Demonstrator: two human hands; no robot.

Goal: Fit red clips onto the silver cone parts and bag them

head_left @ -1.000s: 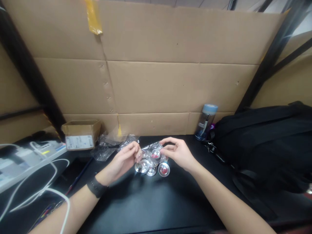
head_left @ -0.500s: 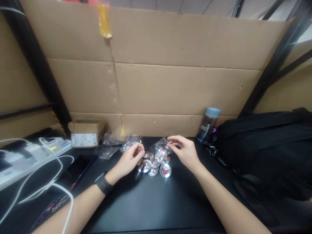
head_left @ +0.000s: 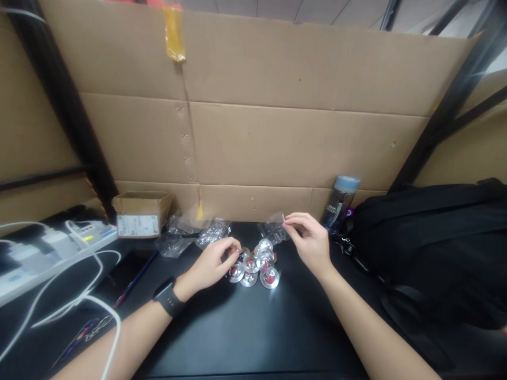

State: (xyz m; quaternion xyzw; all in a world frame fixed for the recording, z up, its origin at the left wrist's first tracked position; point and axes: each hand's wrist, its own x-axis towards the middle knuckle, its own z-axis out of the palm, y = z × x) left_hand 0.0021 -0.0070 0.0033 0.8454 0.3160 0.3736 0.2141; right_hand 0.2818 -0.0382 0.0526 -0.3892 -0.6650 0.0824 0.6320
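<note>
Metal discs (head_left: 251, 264): shiny, red-marked, heaped | right fingers (head_left: 298, 218): pinching clear bag (head_left: 274, 230) | left fingers (head_left: 228, 244): curled, hold unclear

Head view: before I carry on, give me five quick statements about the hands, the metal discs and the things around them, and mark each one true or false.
1. The right hand pinches a clear plastic wrapper. True.
2. The left wrist is bare. False: it wears a black smartwatch.
3. The metal discs lie in a cluster on the black tabletop. True.
4. The water bottle has a red lid. False: its lid is light blue.
5. The left hand is at the left side of the disc cluster. True.
</note>
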